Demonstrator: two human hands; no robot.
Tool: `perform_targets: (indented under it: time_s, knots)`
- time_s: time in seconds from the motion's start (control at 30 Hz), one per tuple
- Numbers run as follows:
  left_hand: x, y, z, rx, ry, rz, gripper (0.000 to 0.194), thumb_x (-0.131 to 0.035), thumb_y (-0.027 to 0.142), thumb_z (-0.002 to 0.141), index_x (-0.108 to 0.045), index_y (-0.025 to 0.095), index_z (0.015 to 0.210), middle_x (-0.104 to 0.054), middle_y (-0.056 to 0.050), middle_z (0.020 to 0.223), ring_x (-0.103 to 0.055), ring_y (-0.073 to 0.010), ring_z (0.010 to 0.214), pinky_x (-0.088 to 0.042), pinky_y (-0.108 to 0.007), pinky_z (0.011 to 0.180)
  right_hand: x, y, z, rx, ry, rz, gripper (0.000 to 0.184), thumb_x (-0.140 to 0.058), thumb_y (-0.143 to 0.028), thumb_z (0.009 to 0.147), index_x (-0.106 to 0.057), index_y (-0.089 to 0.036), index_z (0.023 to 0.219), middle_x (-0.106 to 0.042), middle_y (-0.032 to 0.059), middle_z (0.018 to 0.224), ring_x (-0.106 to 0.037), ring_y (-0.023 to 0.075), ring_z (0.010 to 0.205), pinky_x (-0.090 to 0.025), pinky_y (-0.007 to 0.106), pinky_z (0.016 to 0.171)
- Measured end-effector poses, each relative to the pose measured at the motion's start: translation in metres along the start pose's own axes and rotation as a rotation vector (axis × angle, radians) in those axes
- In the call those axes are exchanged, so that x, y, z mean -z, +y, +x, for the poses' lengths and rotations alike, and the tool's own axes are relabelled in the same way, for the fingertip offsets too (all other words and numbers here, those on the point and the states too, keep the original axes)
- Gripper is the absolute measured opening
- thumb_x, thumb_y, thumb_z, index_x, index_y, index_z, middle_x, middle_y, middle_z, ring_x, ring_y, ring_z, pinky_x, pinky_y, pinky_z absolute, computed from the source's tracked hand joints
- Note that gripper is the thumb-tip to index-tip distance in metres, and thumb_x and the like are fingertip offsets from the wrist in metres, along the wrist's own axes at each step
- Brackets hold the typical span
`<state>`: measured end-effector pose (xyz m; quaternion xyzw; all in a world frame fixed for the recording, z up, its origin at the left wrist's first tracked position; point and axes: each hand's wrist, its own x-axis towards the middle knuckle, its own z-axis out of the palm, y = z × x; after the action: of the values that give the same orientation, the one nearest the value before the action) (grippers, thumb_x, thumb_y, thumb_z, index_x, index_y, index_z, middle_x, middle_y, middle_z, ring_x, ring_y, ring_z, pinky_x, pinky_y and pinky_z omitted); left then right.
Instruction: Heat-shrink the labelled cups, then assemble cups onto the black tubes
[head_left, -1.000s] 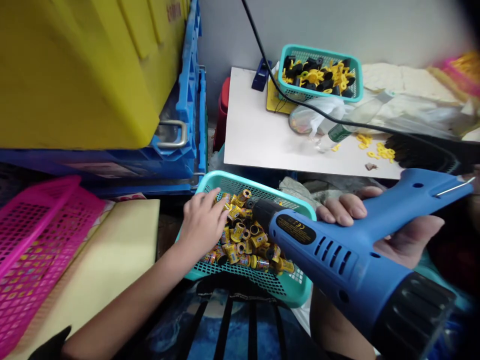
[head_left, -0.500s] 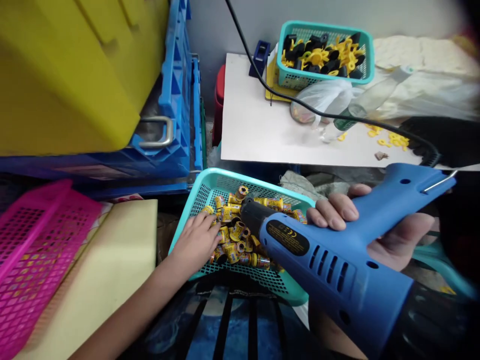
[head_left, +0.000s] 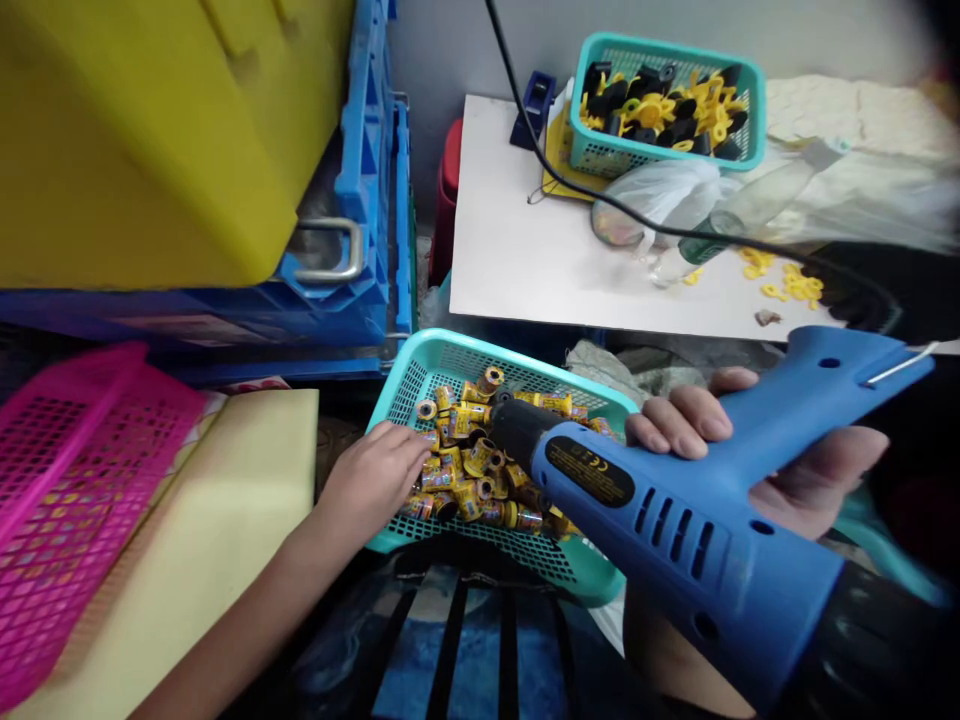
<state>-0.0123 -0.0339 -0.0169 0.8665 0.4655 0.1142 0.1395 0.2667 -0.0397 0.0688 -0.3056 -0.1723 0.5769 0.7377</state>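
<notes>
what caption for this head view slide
Right hand aims blue heat gun at yellow cylinders in teal basket, left hand touching them

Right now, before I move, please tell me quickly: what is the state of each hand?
Left hand: open, resting on the small yellow cylinders, nothing visibly held.
Right hand: closed, holding the blue heat gun.

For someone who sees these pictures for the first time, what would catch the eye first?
The blue heat gun stands out first, held in the right hand at the lower right, its nozzle over a teal basket in the lower middle. The left hand rests on the yellow cylinders in that basket. A large yellow bin fills the upper left, and a pink basket lies at the far left.
</notes>
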Motion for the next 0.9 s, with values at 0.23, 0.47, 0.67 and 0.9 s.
perform_targets:
  time_s: [0.23, 0.47, 0.67, 0.9]
  knots:
    - [-0.008, 0.017, -0.001, 0.048, -0.373, -0.019, 0.021, -0.062, 0.024, 0.090, -0.068, 0.017, 0.108, -0.071, -0.009, 0.103, -0.062, -0.0275, 0.102, -0.053, -0.040, 0.086, 0.018, -0.006, -0.002, -0.189, -0.017, -0.108, 0.055, -0.082, -0.057, 0.063, -0.060, -0.019, 0.095, -0.038, -0.0035, 0.065, -0.037, 0.0093, 0.051, -0.043, 0.026, 0.048]
    - [-0.014, 0.016, 0.013, 0.151, -0.355, -0.046, 0.020, -0.057, 0.014, 0.089, -0.062, 0.014, 0.108, -0.068, -0.011, 0.109, -0.059, -0.0278, 0.107, -0.052, -0.041, 0.089, 0.024, -0.012, -0.007, -0.098, 0.040, -0.111, 0.056, -0.081, -0.061, 0.063, -0.060, -0.020, 0.096, -0.037, -0.0037, 0.066, -0.038, 0.0094, 0.052, -0.044, 0.026, 0.050]
    - [-0.002, 0.002, 0.007, 0.099, 0.023, -0.107, 0.022, -0.049, 0.026, 0.095, -0.064, 0.020, 0.111, -0.065, -0.009, 0.121, -0.056, -0.0250, 0.117, -0.046, -0.041, 0.102, 0.020, -0.013, -0.008, -0.108, -0.011, 0.006, 0.053, -0.084, -0.053, 0.064, -0.059, -0.017, 0.095, -0.032, -0.0066, 0.062, -0.031, 0.0065, 0.048, -0.043, 0.023, 0.047]
    - [0.001, -0.013, 0.009, 0.737, 0.067, -0.310, 0.046, -0.044, 0.046, 0.091, -0.043, 0.015, 0.125, -0.068, -0.012, 0.097, -0.068, -0.0310, 0.086, -0.053, -0.047, 0.078, 0.010, 0.004, -0.012, -0.224, -0.107, 0.107, 0.051, -0.081, -0.053, 0.068, -0.057, -0.017, 0.095, -0.033, -0.0072, 0.061, -0.028, 0.0053, 0.047, -0.042, 0.021, 0.047]
